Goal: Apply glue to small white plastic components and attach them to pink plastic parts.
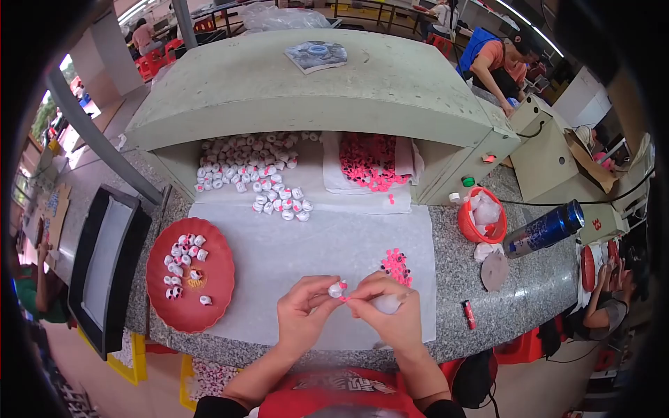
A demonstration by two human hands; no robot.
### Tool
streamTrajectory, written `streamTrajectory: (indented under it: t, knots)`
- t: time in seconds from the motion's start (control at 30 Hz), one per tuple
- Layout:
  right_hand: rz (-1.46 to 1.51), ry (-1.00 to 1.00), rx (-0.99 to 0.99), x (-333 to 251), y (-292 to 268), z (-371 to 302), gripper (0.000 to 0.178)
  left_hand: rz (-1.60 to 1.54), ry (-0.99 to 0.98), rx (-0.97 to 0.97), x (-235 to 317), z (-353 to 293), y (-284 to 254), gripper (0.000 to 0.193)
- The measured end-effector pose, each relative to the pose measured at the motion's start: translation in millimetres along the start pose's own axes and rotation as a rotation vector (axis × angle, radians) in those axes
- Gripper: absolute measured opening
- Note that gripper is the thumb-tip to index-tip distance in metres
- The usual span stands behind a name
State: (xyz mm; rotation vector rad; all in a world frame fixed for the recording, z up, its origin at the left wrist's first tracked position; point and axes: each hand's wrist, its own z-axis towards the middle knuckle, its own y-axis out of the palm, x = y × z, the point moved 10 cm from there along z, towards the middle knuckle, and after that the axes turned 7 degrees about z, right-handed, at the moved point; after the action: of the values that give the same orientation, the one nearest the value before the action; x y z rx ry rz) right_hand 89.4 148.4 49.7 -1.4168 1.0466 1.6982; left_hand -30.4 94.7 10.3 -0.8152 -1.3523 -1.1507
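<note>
Head view: left hand (306, 315) pinches small white piece (336, 290) over near part of white sheet (293, 240); right hand (391, 317) pinches small pink piece (342, 299) against it, also has whitish translucent object (387, 304). Pink pile (396, 267) just far of right hand; red tray (189, 318) with white pieces (184, 249) at left.

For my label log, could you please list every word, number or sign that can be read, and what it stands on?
I leave the wording uncopied.
Red garment: pale characters, partly blurred.
Grey-green box, right: red number.
Red tray: yellow print, partly covered.
Blue bottle: pale print, too small to read.
Small white pieces: faint marks, too small to read.
</note>
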Motion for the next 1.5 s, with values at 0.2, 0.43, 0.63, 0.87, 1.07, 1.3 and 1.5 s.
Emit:
streamTrajectory:
  t: [0.2,0.43,0.63,0.87,1.07,1.3,1.5]
  knots:
    - [-0.039,-0.001,0.046,8,5,-2,0.007,0.085,0.147,0.069,19,-2,-10,0.029]
    - [0.131,0.069,0.096,24,4,-9,0.008,0.204,0.200,0.043,27,-2,-10,0.028]
    - [0.069,-0.069,0.135,18,-2,-12,0.010,-0.004,0.038,-0.083,29,1,1,0.031]
    - [0.074,-0.012,0.122,20,-5,-15,0.011,-0.111,0.019,-0.073,21,1,-1,0.029]
    - [0.021,-0.166,0.145,4,-10,-11,0.013,-0.090,0.004,-0.098,21,3,5,0.025]
    - [-0.144,-0.092,0.008,3,-1,-4,0.022,-0.017,0.071,-0.002,24,-2,3,0.019]
    - [-0.099,-0.072,0.002,3,0,-2,0.019,0.106,0.143,0.027,31,-5,4,0.018]
